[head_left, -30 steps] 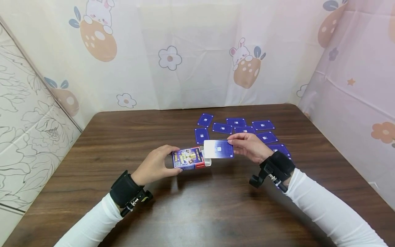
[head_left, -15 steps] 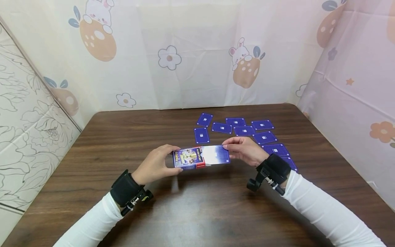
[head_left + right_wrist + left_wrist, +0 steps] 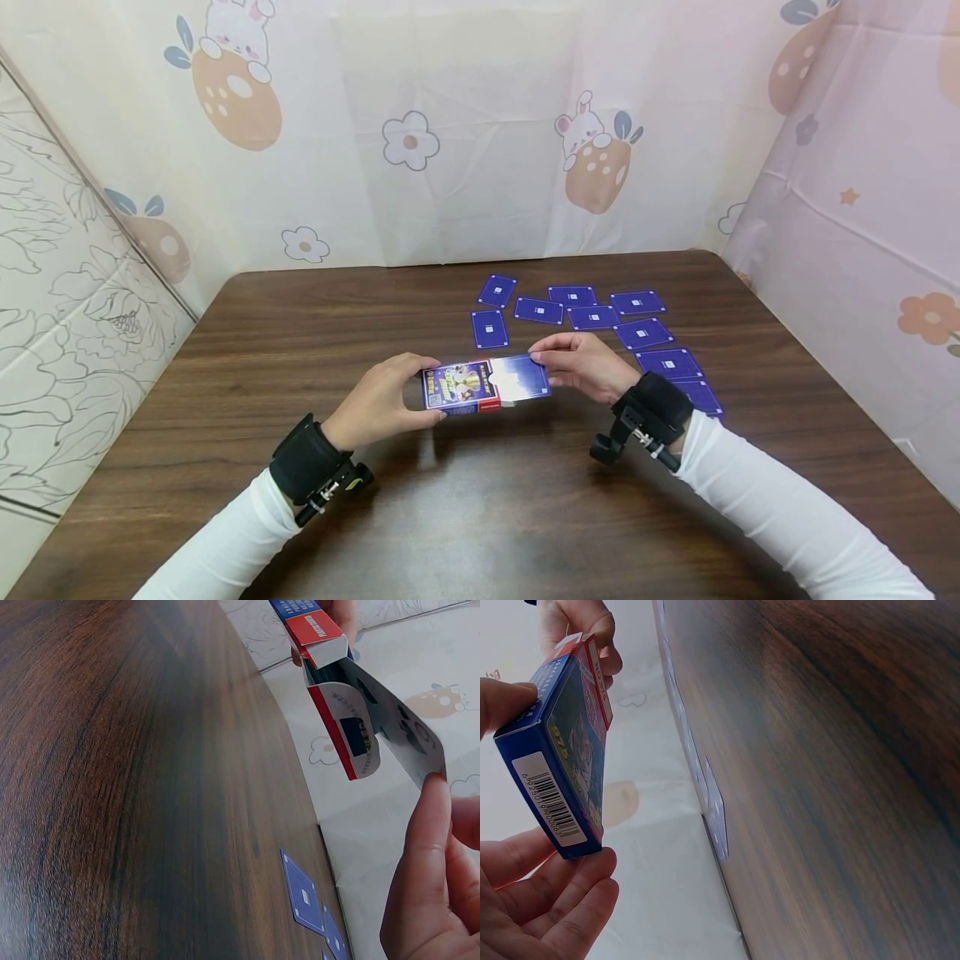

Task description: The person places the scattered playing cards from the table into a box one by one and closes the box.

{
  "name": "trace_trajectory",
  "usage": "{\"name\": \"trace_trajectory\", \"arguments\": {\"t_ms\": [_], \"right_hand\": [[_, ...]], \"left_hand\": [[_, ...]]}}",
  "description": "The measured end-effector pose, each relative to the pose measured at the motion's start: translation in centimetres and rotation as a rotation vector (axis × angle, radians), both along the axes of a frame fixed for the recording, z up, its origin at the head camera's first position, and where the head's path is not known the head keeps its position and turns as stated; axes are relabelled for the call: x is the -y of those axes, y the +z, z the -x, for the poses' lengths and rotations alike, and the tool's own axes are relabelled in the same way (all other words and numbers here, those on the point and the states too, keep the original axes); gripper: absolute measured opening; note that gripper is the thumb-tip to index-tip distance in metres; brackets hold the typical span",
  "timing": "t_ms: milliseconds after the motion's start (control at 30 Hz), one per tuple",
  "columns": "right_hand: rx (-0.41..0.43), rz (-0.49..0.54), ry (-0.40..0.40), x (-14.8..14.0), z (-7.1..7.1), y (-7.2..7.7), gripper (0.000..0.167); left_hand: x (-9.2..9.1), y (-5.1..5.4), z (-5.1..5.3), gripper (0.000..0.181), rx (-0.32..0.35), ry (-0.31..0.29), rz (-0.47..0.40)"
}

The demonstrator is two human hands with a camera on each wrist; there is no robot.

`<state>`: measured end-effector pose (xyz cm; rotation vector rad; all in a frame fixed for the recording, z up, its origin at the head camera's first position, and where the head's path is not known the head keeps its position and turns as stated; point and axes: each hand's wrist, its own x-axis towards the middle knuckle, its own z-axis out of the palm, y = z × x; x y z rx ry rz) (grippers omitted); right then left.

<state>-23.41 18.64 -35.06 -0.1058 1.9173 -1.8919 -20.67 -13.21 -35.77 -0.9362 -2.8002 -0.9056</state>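
Note:
My left hand (image 3: 375, 402) pinches a small blue-and-red card box (image 3: 459, 387) by its long edges, thumb on the near side. The box is held above the table, its open end facing right. Between the thumb and fingers of my right hand (image 3: 588, 367) is the outer end of a blue-backed playing card (image 3: 522, 377). The card's other end is inside the box mouth and hidden. In the right wrist view the card's pale printed side shows, and the open flap (image 3: 349, 735) hangs below it. The left wrist view shows a barcode (image 3: 550, 799) on the box's closed end.
Several blue cards lie face down beyond my hands, such as a card (image 3: 490, 329) behind the box and a card (image 3: 670, 363) beside my right wrist. They rest on a brown wooden table (image 3: 337, 333). Patterned cloth (image 3: 480, 167) hangs behind it.
My right hand has moved left and slightly down, bringing the card from above the box's open end into its mouth and a little deeper. My left hand has barely moved.

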Motion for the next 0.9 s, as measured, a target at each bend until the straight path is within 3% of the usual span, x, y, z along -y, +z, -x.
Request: {"name": "trace_trajectory", "arguments": {"t_ms": [167,400,667,900], "right_hand": [[-0.003,-0.011,0.009,0.4,0.0,0.0,0.018],[0.007,0.008,0.023,0.9,-0.2,0.4,0.036],[0.075,0.064,0.003,0.8,-0.5,0.6,0.012],[0.031,0.018,0.013,1.1,-0.6,0.5,0.013]], "left_hand": [[-0.1,0.0,0.0,0.062,0.007,-0.004,0.006],[-0.1,-0.1,-0.1,0.062,0.014,0.004,0.009],[0.1,-0.1,0.0,0.063,0.016,0.016,0.018],[0.1,-0.1,0.0,0.063,0.02,0.016,0.012]]}}
